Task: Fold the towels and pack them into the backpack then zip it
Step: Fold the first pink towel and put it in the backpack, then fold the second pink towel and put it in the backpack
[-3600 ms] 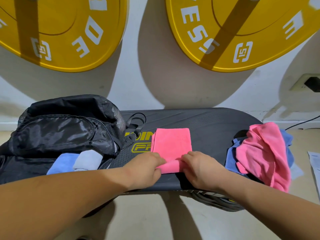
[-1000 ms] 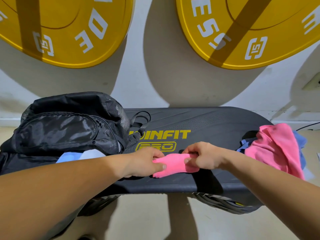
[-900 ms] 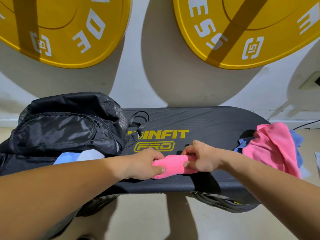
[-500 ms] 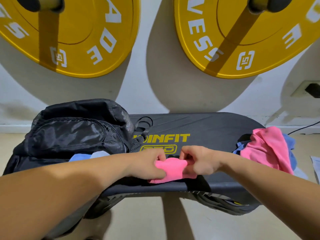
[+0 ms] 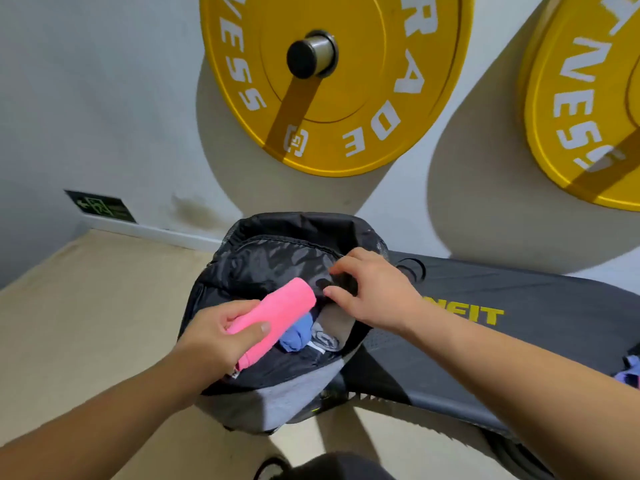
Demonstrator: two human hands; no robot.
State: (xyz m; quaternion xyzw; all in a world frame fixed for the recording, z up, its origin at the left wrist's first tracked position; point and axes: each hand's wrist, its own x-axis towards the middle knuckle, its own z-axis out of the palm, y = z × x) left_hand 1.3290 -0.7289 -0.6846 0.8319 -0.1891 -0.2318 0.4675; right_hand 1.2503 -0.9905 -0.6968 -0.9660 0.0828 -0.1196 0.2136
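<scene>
Pink towel (image 5: 273, 317): now a tight roll, lifted off the bench and held over the mouth of the backpack (image 5: 277, 389); half a second ago it was still being rolled on the bench top between both hands. Meaning, as I judge it: folding of this piece is finished and the packing step has begun; it is not yet inside. Long axis runs diagonally, far end up and to the right toward the bag's opening, near end down toward the wrist. Left hand (image 5: 221, 337) is wrapped around the roll's lower half, thumb on top. Right hand (image 5: 374, 292) has left the towel and now pinches the black upper flap of the bag, holding the opening apart. Under the roll, inside the bag, a blue towel (image 5: 298, 332) and a grey one (image 5: 327, 336) are already stowed. The bag sits on the left end of the black bench (image 5: 485, 358); a scrap of unfolded cloth (image 5: 628, 374) shows at the right edge, so more remains. Zipper not yet closed.
</scene>
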